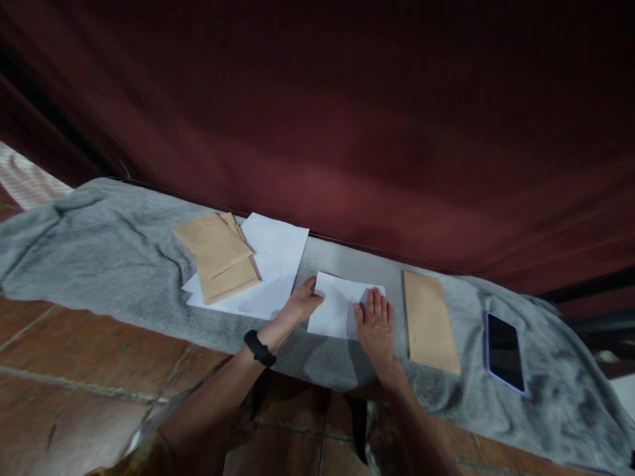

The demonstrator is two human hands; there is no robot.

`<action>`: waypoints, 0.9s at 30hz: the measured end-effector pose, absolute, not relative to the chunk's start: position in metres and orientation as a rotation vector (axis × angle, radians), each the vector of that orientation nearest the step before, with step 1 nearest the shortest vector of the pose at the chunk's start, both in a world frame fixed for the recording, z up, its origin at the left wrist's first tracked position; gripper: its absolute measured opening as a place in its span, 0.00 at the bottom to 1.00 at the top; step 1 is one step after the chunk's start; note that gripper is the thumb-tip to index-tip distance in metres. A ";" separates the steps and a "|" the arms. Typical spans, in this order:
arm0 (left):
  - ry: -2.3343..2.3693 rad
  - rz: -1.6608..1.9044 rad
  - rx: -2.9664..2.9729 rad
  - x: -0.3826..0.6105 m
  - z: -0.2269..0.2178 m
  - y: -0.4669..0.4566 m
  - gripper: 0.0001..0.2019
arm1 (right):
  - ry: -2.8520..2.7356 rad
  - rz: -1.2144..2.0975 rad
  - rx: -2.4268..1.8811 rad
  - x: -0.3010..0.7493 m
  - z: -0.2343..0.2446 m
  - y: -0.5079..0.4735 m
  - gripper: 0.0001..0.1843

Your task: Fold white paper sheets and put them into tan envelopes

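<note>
A white sheet of paper (335, 307), which looks folded, lies on the grey cloth in front of me. At its left edge is my left hand (301, 304), thumb and fingers closed on the border, with a black band on the wrist. My right hand (376, 325) rests flat on the right part of the sheet, fingers stretched out. Left of them, brown envelopes (211, 248) overlap on top of larger white sheets (278, 251). Another brown envelope (430, 322) lies just right of my right hand.
Everything lies on a long narrow surface covered with a grey cloth (124, 251). A phone (505, 352) with a dark screen sits at the right. A dark red upright surface (317, 152) rises behind, and brown tiles (79, 403) form the floor.
</note>
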State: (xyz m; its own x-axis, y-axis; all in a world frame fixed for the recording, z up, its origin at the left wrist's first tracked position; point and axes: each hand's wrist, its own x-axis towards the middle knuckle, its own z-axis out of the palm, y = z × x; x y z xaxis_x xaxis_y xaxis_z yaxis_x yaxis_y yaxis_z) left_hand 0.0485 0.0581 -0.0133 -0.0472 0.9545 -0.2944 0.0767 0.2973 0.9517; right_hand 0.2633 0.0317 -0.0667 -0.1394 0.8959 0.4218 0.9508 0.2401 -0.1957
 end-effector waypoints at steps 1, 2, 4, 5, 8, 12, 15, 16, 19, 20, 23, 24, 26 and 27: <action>1.406 0.982 1.007 0.050 -0.012 0.058 0.21 | -2.076 -0.087 -1.670 0.262 -0.063 0.032 0.33; 1.393 1.026 0.978 0.052 -0.009 0.058 0.21 | -2.095 -0.007 -1.639 0.261 -0.057 0.031 0.33; 1.359 1.135 0.918 0.053 -0.002 0.058 0.22 | -2.180 0.144 -1.510 0.258 -0.045 0.029 0.33; 1.340 1.187 0.894 0.053 0.002 0.058 0.21 | -2.247 0.203 -1.417 0.256 -0.039 0.026 0.35; 1.311 1.266 0.847 0.052 0.014 0.057 0.19 | -2.370 0.264 -1.262 0.249 -0.025 0.019 0.43; 1.190 1.269 0.729 0.055 0.023 0.056 0.18 | -2.211 0.366 -1.355 0.246 -0.012 0.019 0.36; 1.092 1.219 0.601 0.060 0.022 0.056 0.20 | -1.889 0.554 -1.366 0.251 0.000 0.027 0.31; 1.114 1.204 0.566 0.062 0.020 0.056 0.20 | -1.733 0.619 -1.385 0.252 0.004 0.030 0.30; 1.222 1.158 0.525 0.072 0.011 0.051 0.20 | -1.227 0.801 -1.401 0.250 0.012 0.038 0.34; 1.205 1.138 0.534 0.075 0.008 0.048 0.21 | -1.100 0.870 -1.357 0.247 0.012 0.040 0.36; 1.038 1.105 0.572 0.084 0.002 0.041 0.25 | -0.913 1.024 -1.172 0.236 0.008 0.044 0.37; 1.001 1.119 0.581 0.084 0.001 0.040 0.26 | -0.899 1.045 -1.137 0.233 0.005 0.044 0.36; 1.008 1.177 0.600 0.081 0.000 0.039 0.29 | -0.917 1.054 -1.125 0.231 -0.001 0.044 0.35; 1.035 1.201 0.620 0.078 0.000 0.041 0.31 | -0.937 1.058 -1.136 0.233 -0.004 0.044 0.34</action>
